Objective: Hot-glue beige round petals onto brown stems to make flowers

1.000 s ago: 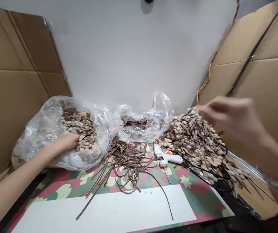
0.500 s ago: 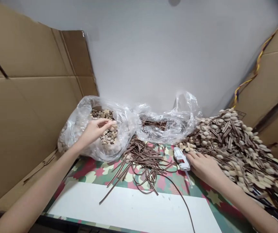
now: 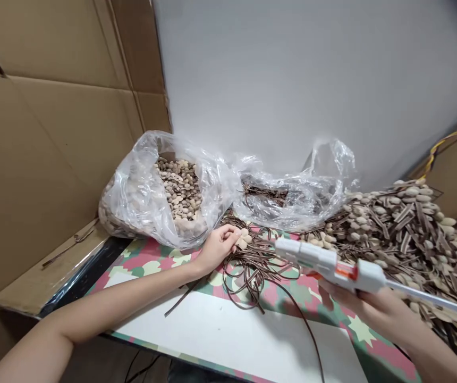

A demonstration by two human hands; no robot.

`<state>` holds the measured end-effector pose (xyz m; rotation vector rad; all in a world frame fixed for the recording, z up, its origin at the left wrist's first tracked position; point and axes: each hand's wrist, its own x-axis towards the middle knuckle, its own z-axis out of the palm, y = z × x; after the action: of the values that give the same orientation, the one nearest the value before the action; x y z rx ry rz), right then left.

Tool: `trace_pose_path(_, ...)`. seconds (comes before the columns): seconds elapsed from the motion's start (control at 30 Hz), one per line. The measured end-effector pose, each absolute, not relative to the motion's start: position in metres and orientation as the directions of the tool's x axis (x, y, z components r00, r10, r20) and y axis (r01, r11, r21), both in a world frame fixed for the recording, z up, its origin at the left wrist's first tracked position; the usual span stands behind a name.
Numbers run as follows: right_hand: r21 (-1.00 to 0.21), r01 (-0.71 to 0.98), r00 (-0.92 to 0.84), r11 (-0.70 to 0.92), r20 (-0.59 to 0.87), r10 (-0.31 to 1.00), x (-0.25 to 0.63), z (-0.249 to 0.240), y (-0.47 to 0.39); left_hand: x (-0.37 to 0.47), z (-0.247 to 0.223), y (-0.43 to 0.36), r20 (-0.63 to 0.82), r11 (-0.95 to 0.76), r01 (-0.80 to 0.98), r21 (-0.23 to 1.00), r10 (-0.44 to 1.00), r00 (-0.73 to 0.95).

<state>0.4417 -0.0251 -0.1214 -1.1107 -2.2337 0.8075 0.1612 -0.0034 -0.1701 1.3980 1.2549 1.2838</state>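
Observation:
Near the middle of the table, my left hand (image 3: 218, 247) pinches a small pale flower-shaped piece (image 3: 244, 239) between thumb and fingertips. It is over a heap of thin brown cords (image 3: 252, 266). To its right, my right hand (image 3: 352, 300) is wrapped round a white glue gun (image 3: 324, 260) with an orange-red part. The gun is raised above the table, its nozzle pointing left toward the flower piece, a short gap between them. A long pale stick extends from the gun's back end.
An open plastic bag of small pale and brown pieces (image 3: 180, 194) stands at the back left. Beside it lies another plastic bag (image 3: 312, 205) with brown cords. Finished-looking pieces pile up (image 3: 407, 229) on the right. A white sheet (image 3: 212, 324) covers the front; cardboard (image 3: 65, 117) rises left.
My left hand has moved from the bag of pieces to the cord heap, holding a flower piece. My right hand has picked up the glue gun from the table. The view has shifted.

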Motion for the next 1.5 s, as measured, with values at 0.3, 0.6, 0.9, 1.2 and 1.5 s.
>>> trace_pose_path(0.3, -0.713, 0.603, -0.479, 0.358, 0.035, 0.877, 0.411, -0.161, -0.013, 0.162, -0.187, -0.005, 0.114, -0.112, -0.059, 0.992, 0.993, 0.032)
trace_pose_path(0.6, -0.683, 0.630, -0.449, 0.370, 0.068, 0.891, 0.402, -0.168, -0.012, 0.162, -0.192, -0.009, 0.104, -0.107, 0.021, 0.994, 0.990, 0.100)
trace_pose_path(0.9, -0.621, 0.669, -0.445, 0.409, 0.107, 0.889, 0.403, -0.178, -0.010, 0.161, -0.187, -0.010, 0.102, -0.107, 0.023, 0.994, 0.981, 0.165)
trace_pose_path(1.2, -0.579, 0.674, -0.467, 0.459, 0.149, 0.872, 0.405, -0.180, -0.012, 0.165, -0.186, -0.007, 0.075, -0.073, -0.017, 0.997, 0.991, 0.111)
trace_pose_path(1.5, -0.572, 0.659, -0.481, 0.489, 0.179, 0.858, 0.404, -0.178, -0.011, 0.165, -0.188, -0.008, 0.084, -0.085, 0.009, 0.996, 0.993, 0.084)
